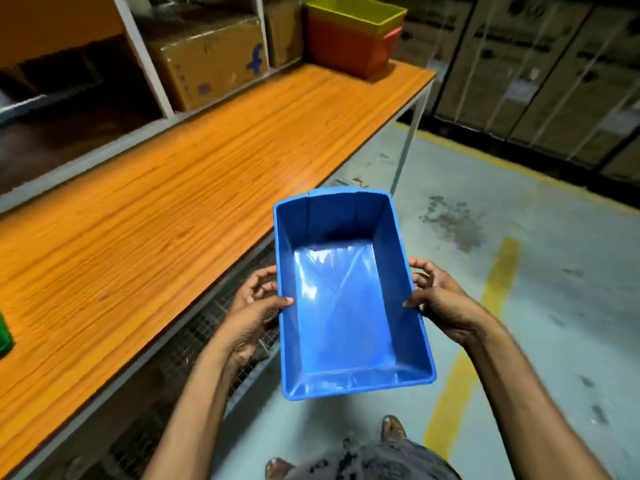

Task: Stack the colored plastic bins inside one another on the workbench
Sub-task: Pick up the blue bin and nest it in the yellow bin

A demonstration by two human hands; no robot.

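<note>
Partly done: yellow-green plastic bin [356, 15] sits nested in orange-red plastic bin [346, 46], far beyond the grip. Left hand [252, 306] & right hand [440, 299] clamp empty blue plastic bin [346, 306] off wooden-topped workbench [173, 188]; green object [5, 334], prob. another bin, left.

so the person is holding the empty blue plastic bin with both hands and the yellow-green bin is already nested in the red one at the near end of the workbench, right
Not quite: the head view shows the yellow-green plastic bin nested in the red plastic bin at the far end of the orange wooden workbench. The rest holds: both the left hand and right hand hold the empty blue plastic bin.
</note>
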